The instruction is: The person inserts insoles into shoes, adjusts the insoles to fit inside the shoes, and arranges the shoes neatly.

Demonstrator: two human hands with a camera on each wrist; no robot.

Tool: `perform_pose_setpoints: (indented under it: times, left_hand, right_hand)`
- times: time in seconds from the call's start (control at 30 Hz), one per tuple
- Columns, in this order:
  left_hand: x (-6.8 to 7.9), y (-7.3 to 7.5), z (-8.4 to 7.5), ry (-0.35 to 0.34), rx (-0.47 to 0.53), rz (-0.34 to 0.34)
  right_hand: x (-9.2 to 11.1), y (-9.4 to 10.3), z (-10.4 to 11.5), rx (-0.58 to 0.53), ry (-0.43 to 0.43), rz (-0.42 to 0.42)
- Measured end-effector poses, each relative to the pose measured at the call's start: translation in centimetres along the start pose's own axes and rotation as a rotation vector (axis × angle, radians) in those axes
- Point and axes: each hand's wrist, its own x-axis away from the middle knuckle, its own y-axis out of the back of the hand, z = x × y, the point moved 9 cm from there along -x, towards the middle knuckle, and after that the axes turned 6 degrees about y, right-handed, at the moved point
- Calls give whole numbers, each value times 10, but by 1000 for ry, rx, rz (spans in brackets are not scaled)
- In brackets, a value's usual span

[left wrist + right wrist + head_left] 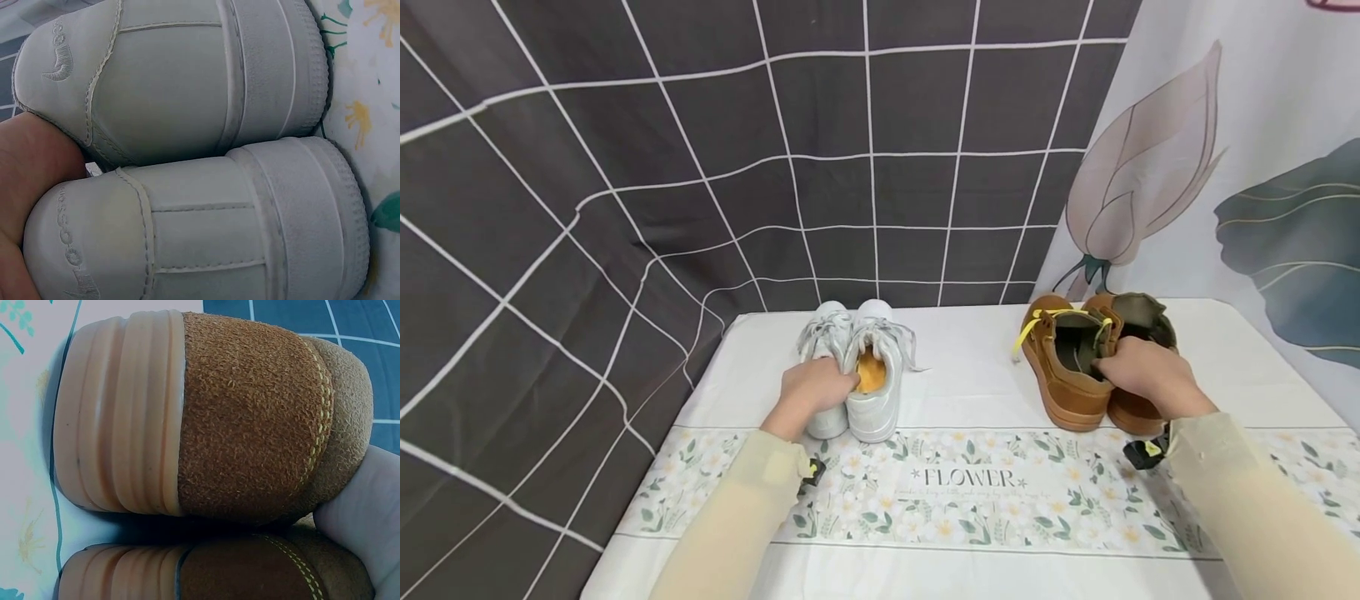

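A pair of white lace-up sneakers stands side by side on the left of the table, the left sneaker (829,421) and the right sneaker (880,412) close together. My left hand (818,385) grips them at the heel collars, its thumb at the right sneaker's opening; the other fingers are hidden. In the left wrist view both pale heels (169,87) rest on the cloth. Toward the right, my right hand (1146,371) holds a pair of brown suede shoes (1071,392) with yellow laces, its thumb inside the left shoe. Tan soles (119,419) touch the cloth in the right wrist view.
A white tablecloth (970,379) with a floral band reading "FLOWER" (968,477) covers the table. Dark grid-patterned fabric (820,108) hangs behind and at the left. A pale curtain with a flower print (1138,167) hangs at the right. One sneaker lace (912,354) trails rightward.
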Motion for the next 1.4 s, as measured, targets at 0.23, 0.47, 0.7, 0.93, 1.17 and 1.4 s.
perform_pose_setpoints:
  times: [0.23, 0.47, 0.7, 0.93, 1.17, 1.4]
  left_hand:
    - [0, -2, 2, 5, -8, 5]
    - [-2, -1, 1, -6, 5, -12]
    - [-1, -1, 1, -4, -1, -21]
    - [0, 0, 0, -1, 1, -23]
    - [-2, 1, 0, 4, 0, -24]
    - [0, -2, 1, -5, 10, -23]
  right_hand:
    - [1, 0, 1, 0, 1, -4]
    - [1, 4, 1, 6, -11, -12]
    - [1, 2, -1, 5, -11, -15]
    - [0, 1, -1, 0, -5, -9]
    - [-1, 2, 1, -1, -7, -3]
    - [-1, 0, -2, -1, 0, 20]
